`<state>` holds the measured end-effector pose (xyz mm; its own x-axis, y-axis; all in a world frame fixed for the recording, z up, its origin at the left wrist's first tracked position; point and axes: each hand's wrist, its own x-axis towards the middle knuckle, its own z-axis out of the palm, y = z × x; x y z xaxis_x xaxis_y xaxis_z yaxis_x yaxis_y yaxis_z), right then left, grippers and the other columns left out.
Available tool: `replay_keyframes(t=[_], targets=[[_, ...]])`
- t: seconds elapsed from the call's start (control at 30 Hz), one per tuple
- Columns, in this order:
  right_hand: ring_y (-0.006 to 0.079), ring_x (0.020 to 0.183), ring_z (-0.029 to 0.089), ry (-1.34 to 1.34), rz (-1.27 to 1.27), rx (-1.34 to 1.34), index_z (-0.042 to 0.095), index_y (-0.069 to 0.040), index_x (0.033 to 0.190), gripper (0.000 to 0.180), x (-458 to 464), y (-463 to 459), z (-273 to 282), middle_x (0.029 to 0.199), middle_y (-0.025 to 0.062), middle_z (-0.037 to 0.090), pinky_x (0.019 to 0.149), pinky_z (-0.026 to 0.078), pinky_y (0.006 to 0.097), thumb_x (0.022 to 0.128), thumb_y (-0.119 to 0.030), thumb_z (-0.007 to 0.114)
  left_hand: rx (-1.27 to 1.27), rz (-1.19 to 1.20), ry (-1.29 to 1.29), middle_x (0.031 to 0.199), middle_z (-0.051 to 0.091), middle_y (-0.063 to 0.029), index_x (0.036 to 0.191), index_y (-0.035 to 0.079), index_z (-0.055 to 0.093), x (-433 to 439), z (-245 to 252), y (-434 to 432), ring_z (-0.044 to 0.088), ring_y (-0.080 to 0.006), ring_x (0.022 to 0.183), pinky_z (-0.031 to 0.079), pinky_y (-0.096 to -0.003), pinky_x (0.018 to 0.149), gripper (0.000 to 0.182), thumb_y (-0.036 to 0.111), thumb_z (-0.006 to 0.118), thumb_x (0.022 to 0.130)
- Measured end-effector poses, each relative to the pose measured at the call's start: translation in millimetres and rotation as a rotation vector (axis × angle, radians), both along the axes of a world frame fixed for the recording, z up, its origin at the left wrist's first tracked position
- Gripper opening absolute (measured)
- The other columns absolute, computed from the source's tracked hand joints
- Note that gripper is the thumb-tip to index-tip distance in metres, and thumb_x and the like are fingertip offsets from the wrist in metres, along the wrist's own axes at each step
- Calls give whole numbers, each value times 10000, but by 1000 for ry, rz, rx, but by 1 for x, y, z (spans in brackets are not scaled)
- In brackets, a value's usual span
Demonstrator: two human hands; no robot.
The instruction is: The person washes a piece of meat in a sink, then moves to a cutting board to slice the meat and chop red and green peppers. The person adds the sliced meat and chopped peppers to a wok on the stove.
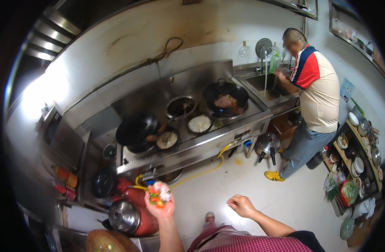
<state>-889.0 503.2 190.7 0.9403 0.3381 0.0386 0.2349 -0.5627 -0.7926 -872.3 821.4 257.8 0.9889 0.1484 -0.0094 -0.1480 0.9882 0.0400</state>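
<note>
My left hand (162,211) is palm up and cupped, holding chopped vegetables (156,197), red and green pieces beside a pale chopped heap. It is in front of the stove's front edge, above a red gas cylinder (145,220). My right hand (242,205) hangs over the tiled floor with its fingers curled in; nothing shows in it. Ahead stands a steel stove (192,143). Its right wok (211,91) contains chopped food over a blue flame. The left wok (137,126) is tilted. Between them are a bowl of white food (200,123) and a smaller bowl (167,140).
A co-worker (318,91) bends over the sink (252,83) under running water. A pressure cooker (268,143) sits on the floor by the stove. Crockery and vegetables fill a rack (346,157) at right. A wooden chopping board (99,242) lies at lower left; a yellow hose (208,171) crosses below the stove.
</note>
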Motion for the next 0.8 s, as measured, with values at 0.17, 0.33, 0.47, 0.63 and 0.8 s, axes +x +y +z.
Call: replay_keyframes(t=[0.17, 0.33, 0.47, 0.63, 0.8], targets=[[252, 680, 639, -21, -398, 102, 695, -24, 855, 68, 46, -108, -17, 793, 134, 650, 628, 513, 348, 816, -79, 693, 21, -173, -2, 1103, 660, -96, 974, 173, 682, 199, 14, -96, 615, -278, 982, 508, -415, 806, 218, 336, 571, 880], [241, 653, 657, 195, -784, -6, 685, 3, 836, 82, 90, -201, -40, 778, 151, 661, 588, 515, 314, 812, -74, 695, 105, -314, -143, 827, 609, -81, 829, 92, 564, 427, 26, -195, 597, -216, 761, 491, -302, 603, 162, 251, 553, 859], [171, 597, 604, 192, -733, -24, 669, 9, 920, 104, 102, -249, -62, 719, 100, 644, 534, 499, 315, 896, -78, 616, 740, -94, 219, 908, 650, -59, 944, 89, 681, 555, -6, -257, 623, -195, 869, 529, -339, 655, 178, 230, 671, 836], [215, 773, 618, 281, -735, -151, 681, 13, 1029, 194, 135, -279, -86, 883, 178, 692, 732, 516, 360, 913, -129, 617, 1795, 346, -11, 1019, 677, -155, 1015, 79, 718, 594, -54, -286, 648, -317, 955, 511, -372, 831, 179, 115, 617, 872], [262, 659, 636, 121, -633, -238, 664, 20, 830, 121, 213, -314, -92, 723, 162, 644, 610, 507, 368, 885, -79, 619, 2506, 799, 148, 989, 649, -99, 977, 93, 692, 514, -47, -151, 620, -266, 927, 504, -371, 777, 173, 135, 640, 817]])
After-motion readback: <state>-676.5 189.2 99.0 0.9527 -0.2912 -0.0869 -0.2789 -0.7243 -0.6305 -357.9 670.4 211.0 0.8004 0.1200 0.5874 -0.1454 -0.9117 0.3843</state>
